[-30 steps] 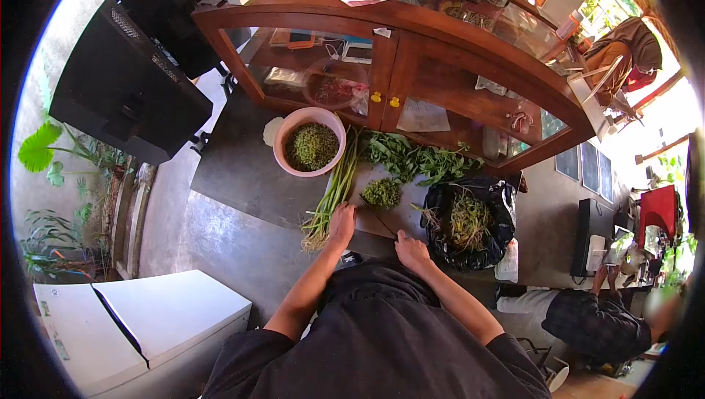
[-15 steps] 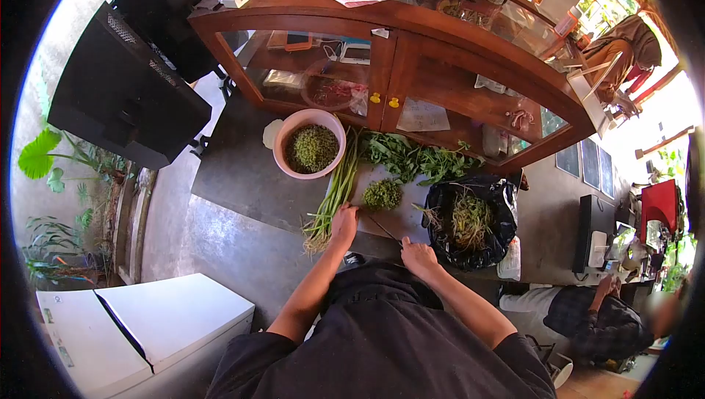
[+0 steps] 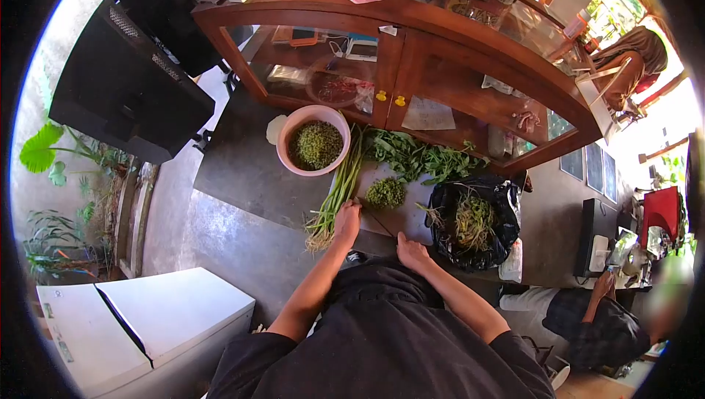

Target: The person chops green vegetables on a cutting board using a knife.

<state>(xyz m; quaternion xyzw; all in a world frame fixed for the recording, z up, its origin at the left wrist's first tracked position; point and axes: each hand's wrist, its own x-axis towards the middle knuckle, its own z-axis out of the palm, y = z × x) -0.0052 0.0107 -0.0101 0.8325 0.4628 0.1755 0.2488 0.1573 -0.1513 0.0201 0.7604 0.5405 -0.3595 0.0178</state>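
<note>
- Clearly, your right hand (image 3: 413, 249) has its fingers closed around the handle of a knife (image 3: 381, 223), whose thin blade slants away from you toward your other hand.
- Your left hand (image 3: 347, 219) lies curled just beside the spring onions (image 3: 344, 186), near their lower part; you cannot tell from this view whether its fingers pinch a stalk.
- Those spring onions stretch lengthwise away from you, roots at your end and green tops up by the bowl (image 3: 312, 113).
- Past your knife, on the cutting board (image 3: 408, 219), you have a small heap of chopped greens (image 3: 385, 193).
- Behind that heap, a spread of leafy greens (image 3: 426, 158) lies in front of the wooden cabinet (image 3: 395, 61).
- To your left, the pink bowl stands upright on the dark table (image 3: 242, 171), just beside the onion tops, with green pieces (image 3: 316, 146) in it.
- To your right, a black plastic bag (image 3: 443, 234) sits open, holding pale, stringy trimmings (image 3: 476, 223).
- Well off to your right, another person (image 3: 598, 322) in a dark shirt is at the table.
</note>
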